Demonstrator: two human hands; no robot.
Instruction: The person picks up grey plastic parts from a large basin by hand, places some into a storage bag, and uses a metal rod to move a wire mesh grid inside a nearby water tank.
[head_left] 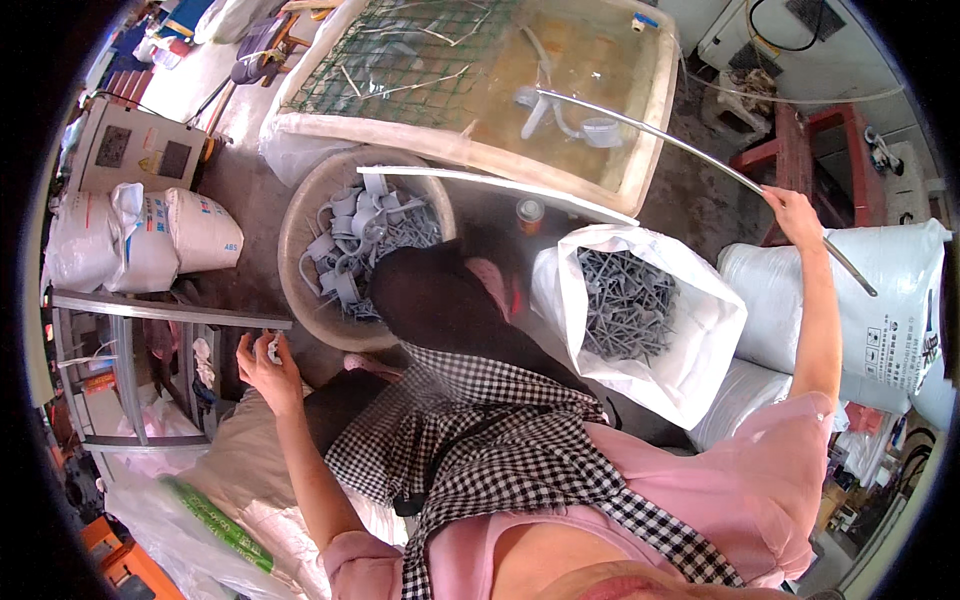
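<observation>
My right hand (795, 213) is closed round a long thin metal rod (700, 160). The rod slants left over the wall of a water tank (648, 165), and its far end meets pale grey plastic parts (602, 132) lying in the murky water. On the left, my left hand (268, 372) curls its fingers around a small whitish thing (274, 348), too small to make out, beside the end of a metal frame (170, 308). Grey ring-shaped plastic parts (350, 235) fill a round tub (292, 265) in front of me. To its right, a white sack (710, 335) holds thin grey plastic pieces (628, 305).
Green netting (400, 50) covers the tank's left half. A white strip (500, 185) runs along its near side, with a small can (530, 212) close by. Full sacks stand left (205, 235) and right (850, 300). A red stool (845, 160) is at the far right.
</observation>
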